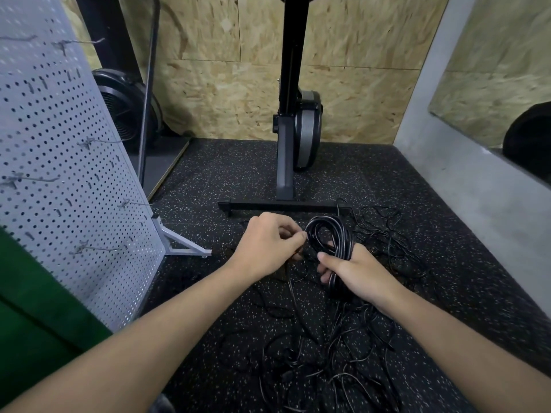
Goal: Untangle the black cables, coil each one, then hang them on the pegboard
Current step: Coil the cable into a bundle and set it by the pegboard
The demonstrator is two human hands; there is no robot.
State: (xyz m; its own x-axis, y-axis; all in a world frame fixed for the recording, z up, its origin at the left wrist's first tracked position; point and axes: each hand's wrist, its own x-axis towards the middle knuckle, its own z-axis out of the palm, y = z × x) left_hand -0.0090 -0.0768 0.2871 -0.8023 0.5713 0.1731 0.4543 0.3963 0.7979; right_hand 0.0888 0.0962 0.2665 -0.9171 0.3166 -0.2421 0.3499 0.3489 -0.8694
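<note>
Speckled black rubber flooring [208, 168] runs back to a chipboard wall [223, 84], where I see an exercise machine stand [284, 150]. From my feed, the right hand [357, 272] grips a coiled black cable [328, 234], fingers curled round the bundle, held above the floor. The left hand [268, 245] pinches a free strand [293, 296] just beside the coil. Loose black cables [343, 347] lie tangled on the floor below. The grey pegboard [59, 144] stands to the left, hooks bare.

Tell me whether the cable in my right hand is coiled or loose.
Mostly coiled: black loops hang bunched in the right hand, but a strand pinched by the left hand trails to the floor tangle.
</note>
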